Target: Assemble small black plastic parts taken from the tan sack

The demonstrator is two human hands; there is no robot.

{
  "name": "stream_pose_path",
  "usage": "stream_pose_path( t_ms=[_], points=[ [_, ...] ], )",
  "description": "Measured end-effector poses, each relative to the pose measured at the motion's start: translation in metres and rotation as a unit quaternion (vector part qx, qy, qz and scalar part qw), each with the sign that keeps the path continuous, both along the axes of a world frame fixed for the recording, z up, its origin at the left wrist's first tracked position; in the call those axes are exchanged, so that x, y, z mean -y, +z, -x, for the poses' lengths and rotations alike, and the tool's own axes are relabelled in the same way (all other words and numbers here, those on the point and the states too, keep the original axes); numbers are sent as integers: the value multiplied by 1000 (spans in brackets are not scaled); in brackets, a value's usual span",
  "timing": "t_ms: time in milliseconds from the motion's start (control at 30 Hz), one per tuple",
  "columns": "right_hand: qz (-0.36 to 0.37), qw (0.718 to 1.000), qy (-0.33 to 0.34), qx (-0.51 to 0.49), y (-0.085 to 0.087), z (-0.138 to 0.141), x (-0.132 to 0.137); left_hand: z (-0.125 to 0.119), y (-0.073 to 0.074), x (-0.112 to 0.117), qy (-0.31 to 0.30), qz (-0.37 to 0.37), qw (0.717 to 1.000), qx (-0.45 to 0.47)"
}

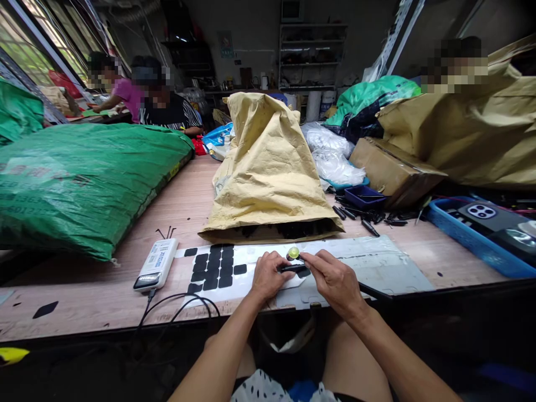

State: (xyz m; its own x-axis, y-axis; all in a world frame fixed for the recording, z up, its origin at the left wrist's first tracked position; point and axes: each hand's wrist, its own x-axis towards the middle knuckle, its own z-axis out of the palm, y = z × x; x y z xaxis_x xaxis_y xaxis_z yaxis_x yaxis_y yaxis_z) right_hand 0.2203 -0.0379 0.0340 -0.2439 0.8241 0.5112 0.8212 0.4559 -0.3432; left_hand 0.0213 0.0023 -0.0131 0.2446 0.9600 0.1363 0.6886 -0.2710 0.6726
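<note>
Over the near edge of the work surface, my left hand [268,274] is closed on one end of a slim black part [293,268]. My right hand [337,283] pinches at the other end of it, and its fingertips hide what lies between them. A small round yellow-green piece [293,253] shows just above the part, close to the right fingertips; whether it is held cannot be made out. To the left of my hands, black rounded-square pads [214,268] lie in rows on a white sheet [247,254].
A brown paper sack [268,162] with dark contents stands ahead. Left are a white power bank [157,265] with a cable and a big green sack [84,178]. Rightward lie loose black parts [369,228], a carton [389,167] and a blue tray [460,229]. Other people sit beyond.
</note>
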Motion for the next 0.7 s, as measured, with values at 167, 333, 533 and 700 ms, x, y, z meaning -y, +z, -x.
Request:
stream_pose_path(
  t_ms=[167,333,533,700],
  points=[
    [36,997,9,67,-7,3,1,0,3,1,-4,-7,1000,-21],
    [11,999,-19,29,-7,-7,0,0,3,1,-2,6,1000,6],
    [22,998,-15,52,-9,-15,2,-1,3,1,-1,11,1000,2],
    [-10,998,-61,14,-3,-36,-12,-1,6,2,-3,4,1000,4]
  ],
)
